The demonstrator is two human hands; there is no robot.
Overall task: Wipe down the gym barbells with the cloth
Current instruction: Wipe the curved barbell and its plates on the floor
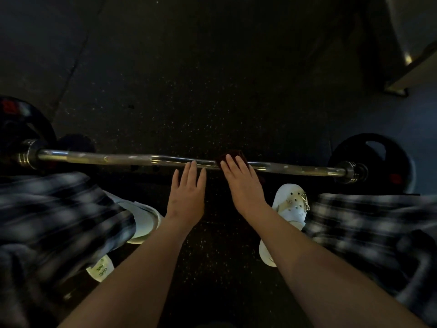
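A chrome barbell [132,159] lies across the dark speckled floor, with a black plate at the left end [26,129] and another at the right end [373,159]. A dark red cloth [233,154] is draped over the bar right of its middle. My right hand [243,183] lies flat with straight fingers on the cloth, pressing it against the bar. My left hand [188,190] is flat too, its fingertips reaching the bar just left of the cloth. Part of the cloth is hidden under my right hand.
My feet in white clogs stand just behind the bar, one at the left [142,218] and one at the right [290,207]. Plaid trouser legs fill both lower sides. A pale bench or frame edge [411,67] stands at the far right.
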